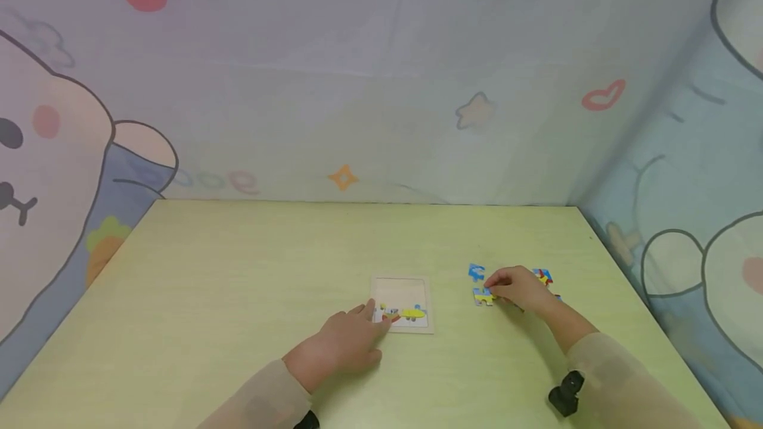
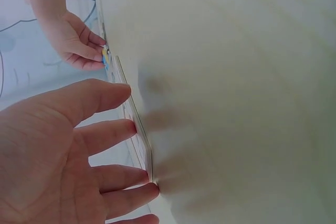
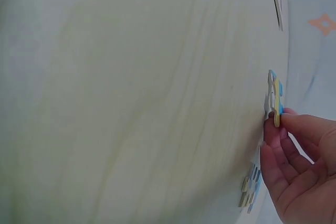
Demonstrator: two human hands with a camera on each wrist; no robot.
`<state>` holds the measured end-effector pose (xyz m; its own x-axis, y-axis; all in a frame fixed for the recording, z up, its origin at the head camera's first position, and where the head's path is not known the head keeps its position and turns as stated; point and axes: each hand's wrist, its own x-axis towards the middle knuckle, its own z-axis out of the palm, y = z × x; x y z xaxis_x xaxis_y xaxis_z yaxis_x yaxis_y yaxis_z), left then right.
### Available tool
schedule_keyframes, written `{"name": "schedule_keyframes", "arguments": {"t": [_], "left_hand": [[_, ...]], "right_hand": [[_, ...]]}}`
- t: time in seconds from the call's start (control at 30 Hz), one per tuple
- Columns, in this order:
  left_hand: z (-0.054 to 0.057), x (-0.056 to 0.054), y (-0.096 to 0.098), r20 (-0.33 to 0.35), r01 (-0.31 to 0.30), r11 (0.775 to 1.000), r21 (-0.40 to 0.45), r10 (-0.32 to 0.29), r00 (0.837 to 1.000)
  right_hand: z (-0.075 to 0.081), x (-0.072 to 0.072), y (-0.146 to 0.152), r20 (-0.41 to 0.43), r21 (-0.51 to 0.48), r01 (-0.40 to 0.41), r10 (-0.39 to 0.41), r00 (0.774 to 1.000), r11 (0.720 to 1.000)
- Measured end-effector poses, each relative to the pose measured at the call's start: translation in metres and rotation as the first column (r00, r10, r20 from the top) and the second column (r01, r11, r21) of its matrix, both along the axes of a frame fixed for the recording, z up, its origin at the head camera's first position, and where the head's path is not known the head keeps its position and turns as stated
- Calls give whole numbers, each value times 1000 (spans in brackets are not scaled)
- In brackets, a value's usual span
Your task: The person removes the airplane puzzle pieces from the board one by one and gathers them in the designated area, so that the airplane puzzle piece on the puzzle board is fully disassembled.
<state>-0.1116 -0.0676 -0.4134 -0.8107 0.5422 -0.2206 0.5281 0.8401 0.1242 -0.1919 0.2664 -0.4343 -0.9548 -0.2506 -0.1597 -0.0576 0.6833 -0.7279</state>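
A square wooden puzzle board (image 1: 401,288) with a pale rim lies near the middle of the table, printed pieces filling its lower part. My left hand (image 1: 353,338) rests at its left edge, fingers extended and fingertips on the rim, as the left wrist view also shows. To the right, my right hand (image 1: 520,288) pinches a yellow and blue puzzle piece (image 3: 277,103) between thumb and fingertips, tilted up from the table. Just behind it lies a blue puzzle piece (image 1: 475,272). More puzzle pieces (image 1: 543,275) lie beyond the right hand, partly hidden by it.
The pale yellow-green table (image 1: 250,270) runs back to a wall hanging (image 1: 310,85) printed with cartoon figures, hearts and stars. A second printed panel (image 1: 673,177) borders the table's right edge. Dark wrist devices (image 1: 566,393) sit on the sleeves.
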Motion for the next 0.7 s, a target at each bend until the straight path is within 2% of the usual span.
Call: {"name": "schedule_keyframes", "arguments": {"t": [0.13, 0.3, 0.7], "left_hand": [[-1, 1, 0, 11, -9, 1000, 5, 9, 1000], [-2, 3, 0, -7, -4, 1000, -9, 4, 1000], [2, 7, 3, 3, -19, 999, -34, 19, 1000]], "right_hand": [[-1, 0, 0, -4, 32, 1, -1, 1000, 999], [0, 2, -1, -7, 64, 6, -6, 1000, 998], [1, 2, -3, -44, 101, -4, 8, 999, 995]]}}
